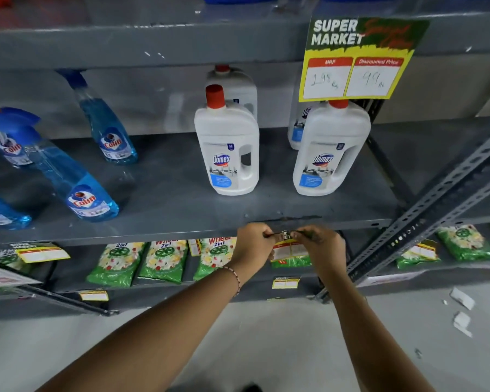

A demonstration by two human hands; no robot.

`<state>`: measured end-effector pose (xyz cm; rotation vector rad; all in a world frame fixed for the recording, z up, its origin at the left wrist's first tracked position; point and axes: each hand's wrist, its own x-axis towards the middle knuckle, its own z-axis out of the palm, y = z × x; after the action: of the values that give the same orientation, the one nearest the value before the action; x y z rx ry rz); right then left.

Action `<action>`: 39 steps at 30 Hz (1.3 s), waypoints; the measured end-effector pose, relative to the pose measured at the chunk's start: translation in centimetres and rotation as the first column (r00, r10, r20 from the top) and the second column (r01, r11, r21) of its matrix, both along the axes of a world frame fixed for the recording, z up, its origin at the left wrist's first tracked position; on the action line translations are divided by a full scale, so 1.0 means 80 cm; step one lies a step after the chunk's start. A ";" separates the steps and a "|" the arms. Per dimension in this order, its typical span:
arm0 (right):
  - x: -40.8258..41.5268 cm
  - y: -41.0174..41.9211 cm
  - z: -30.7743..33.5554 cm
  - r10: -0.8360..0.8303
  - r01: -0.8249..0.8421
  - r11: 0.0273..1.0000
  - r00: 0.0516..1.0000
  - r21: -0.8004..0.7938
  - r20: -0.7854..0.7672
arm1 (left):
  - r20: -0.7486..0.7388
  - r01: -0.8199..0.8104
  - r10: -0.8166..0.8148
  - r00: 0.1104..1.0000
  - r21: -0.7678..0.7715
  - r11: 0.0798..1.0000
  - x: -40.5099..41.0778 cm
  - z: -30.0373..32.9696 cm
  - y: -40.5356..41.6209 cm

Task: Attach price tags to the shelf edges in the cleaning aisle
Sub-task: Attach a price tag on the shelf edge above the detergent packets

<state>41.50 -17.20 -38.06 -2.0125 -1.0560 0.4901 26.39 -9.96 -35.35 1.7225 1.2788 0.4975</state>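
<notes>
Hands: our left hand [253,244] and right hand [320,244] both pinch the price tag's [287,248] top corners.
Tag: hangs below our fingertips against the shelf edge [181,232], long axis sideways, face toward us.

Mid frame: two white Domex bottles [227,148] [331,149] with red caps upright, more bottles behind each. Left side: blue Colin spray bottles [78,190] [108,128], wide-angle tilt. Lower centre: green Wheel 2in1 packets [164,260] in a row. Lower right: white paper scraps [462,299] on pale floor [252,340]
</notes>
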 end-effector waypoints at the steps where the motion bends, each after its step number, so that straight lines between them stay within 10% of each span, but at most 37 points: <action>1: 0.003 0.000 -0.002 -0.013 0.013 1.000 0.999 0.003 0.052 | -0.024 0.022 -0.022 0.999 0.019 1.000 0.005 -0.006 0.001; 22: 0.025 0.006 0.000 -0.203 0.222 0.975 0.898 -0.003 0.390 | -0.589 0.476 -0.158 0.792 0.435 0.764 0.015 -0.006 0.031; 29: -0.025 0.011 -0.009 -0.360 0.332 0.930 0.908 0.157 0.215 | -0.448 0.263 0.003 0.894 0.530 0.806 -0.089 0.002 0.037; 36: -0.197 0.065 0.012 0.131 -0.216 0.931 0.950 0.293 0.283 | -0.164 -0.122 0.233 0.959 0.504 0.855 -0.298 -0.007 0.076; 39: -0.291 0.099 0.009 0.333 -0.386 0.903 0.906 0.186 0.262 | -0.034 -0.467 0.530 0.847 0.426 0.775 -0.407 -0.022 0.104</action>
<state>18.24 -9.25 -37.36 -1.6921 -1.5690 0.3112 -6.15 -1.68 -37.14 1.7597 1.8691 1.0194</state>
